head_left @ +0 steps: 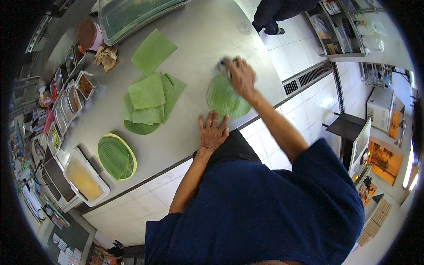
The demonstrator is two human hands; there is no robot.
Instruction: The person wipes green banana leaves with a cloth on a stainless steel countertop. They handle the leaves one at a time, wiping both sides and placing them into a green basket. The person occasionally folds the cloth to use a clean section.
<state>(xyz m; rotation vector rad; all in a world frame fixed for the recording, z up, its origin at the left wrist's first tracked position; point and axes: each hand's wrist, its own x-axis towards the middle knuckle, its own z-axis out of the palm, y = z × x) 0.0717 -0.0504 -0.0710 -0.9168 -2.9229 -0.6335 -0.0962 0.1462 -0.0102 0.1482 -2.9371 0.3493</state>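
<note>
- Head view: a green leaf piece [227,100] lay flat on the steel worktop [194,48], near its edge, probably for easy reach.
- The left hand [213,134] had its grip spread, fingertips at the leaf's near edge, apparently steadying it.
- The right hand [242,78], blurred, had its grip curled over a greyish wad [222,66], perhaps cloth, at the far edge.
- Overlapping leaf pieces [146,94] lay leftward, seemingly leaving working room.
- No writing was legible on these.

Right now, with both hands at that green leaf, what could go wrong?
The leaf lies close to the near edge of the table and might slip off. The right hand, blurred and holding a greyish item, could crease or tear it. The loose leaf pile might slide apart if bumped.
</note>
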